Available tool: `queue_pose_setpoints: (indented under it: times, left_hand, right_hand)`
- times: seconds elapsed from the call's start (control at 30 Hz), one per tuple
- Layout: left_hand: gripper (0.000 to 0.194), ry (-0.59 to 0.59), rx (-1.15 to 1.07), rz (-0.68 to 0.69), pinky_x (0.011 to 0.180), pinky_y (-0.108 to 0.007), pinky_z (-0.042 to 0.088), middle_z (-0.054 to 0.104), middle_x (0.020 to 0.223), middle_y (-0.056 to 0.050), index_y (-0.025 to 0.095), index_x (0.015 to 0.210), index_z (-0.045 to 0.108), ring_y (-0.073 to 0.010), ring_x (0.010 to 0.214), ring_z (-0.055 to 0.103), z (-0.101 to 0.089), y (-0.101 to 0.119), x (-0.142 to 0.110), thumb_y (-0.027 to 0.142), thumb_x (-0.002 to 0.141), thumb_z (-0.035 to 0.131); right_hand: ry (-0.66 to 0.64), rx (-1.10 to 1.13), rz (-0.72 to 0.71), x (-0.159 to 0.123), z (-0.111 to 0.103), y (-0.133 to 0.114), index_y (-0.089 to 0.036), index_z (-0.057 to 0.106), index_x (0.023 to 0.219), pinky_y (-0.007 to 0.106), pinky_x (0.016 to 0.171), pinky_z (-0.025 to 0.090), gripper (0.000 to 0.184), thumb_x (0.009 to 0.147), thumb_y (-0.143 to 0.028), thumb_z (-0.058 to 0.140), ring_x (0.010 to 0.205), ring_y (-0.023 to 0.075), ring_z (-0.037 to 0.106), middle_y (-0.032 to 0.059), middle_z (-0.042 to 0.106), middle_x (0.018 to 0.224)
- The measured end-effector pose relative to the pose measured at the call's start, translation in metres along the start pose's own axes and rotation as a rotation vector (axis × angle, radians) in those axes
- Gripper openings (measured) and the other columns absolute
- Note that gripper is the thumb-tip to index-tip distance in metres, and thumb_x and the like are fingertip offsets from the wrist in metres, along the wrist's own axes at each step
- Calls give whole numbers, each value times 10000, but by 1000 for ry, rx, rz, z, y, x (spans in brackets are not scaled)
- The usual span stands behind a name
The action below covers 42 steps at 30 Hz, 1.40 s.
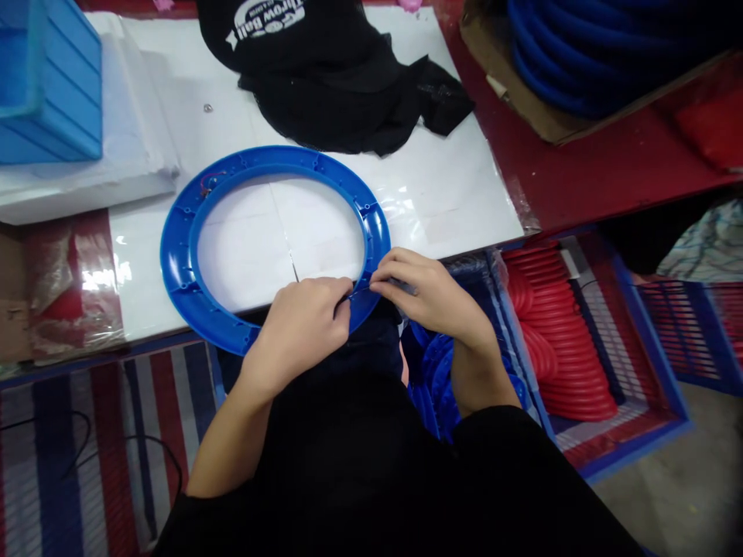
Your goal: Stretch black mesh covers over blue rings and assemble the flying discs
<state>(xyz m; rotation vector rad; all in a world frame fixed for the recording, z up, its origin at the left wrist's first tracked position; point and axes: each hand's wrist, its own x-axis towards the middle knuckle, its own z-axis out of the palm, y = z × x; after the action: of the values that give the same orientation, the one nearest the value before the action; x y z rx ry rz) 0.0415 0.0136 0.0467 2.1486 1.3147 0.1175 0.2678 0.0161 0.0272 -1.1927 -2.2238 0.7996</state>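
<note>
A blue plastic ring (177, 255) with ribs and small posts lies at the front edge of the white work surface, its near side jutting over the edge. My left hand (307, 325) is closed over the ring's near side, thumb and fingers pinched together. A thin, pointed dark piece (296, 270) sticks out above its knuckles; its kind is unclear. My right hand (429, 298) pinches a thin dark strand (362, 289) at the ring's right near side. The strand runs between both hands. Thin red wires (210, 182) show in the ring's upper left.
Black mesh fabric (348, 85) with white print lies at the back. A blue bin (52, 85) stands at the left on a white foam block (133, 178). Blue rings (569, 62) fill a carton at upper right. Red rings (563, 340) sit in a crate below right.
</note>
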Motion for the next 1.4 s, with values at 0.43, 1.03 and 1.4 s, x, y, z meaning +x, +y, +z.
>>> queue_pose_setpoints:
  times: [0.43, 1.03, 1.4]
  left_hand:
    - [234, 52, -102, 78, 677, -323, 419, 805, 847, -37, 217, 874, 766, -200, 727, 698, 2, -10, 3, 197, 944, 544]
    - [301, 1, 193, -47, 693, -382, 510, 787, 1079, -167, 133, 1157, 691, -322, 871, 776, 7, 25, 9, 183, 1056, 411]
    - [206, 63, 174, 92, 640, -315, 425, 781, 943, -96, 167, 980, 693, -237, 806, 731, 13, 2, 1, 143, 992, 489]
  right_hand:
    - [51, -190, -2, 16, 2, -5, -222, 670, 937, 392, 873, 544, 160, 1068, -184, 585, 958, 228, 641, 67, 651, 1014]
    - [136, -602, 109, -3, 28, -26, -211, 671, 900, 379, 713, 439, 210, 1073, -202, 553, 873, 262, 588, 101, 701, 917]
    - [28, -19, 116, 2, -13, -14, -232, 702, 924, 341, 724, 504, 100, 1018, -242, 670, 782, 192, 657, 25, 725, 876]
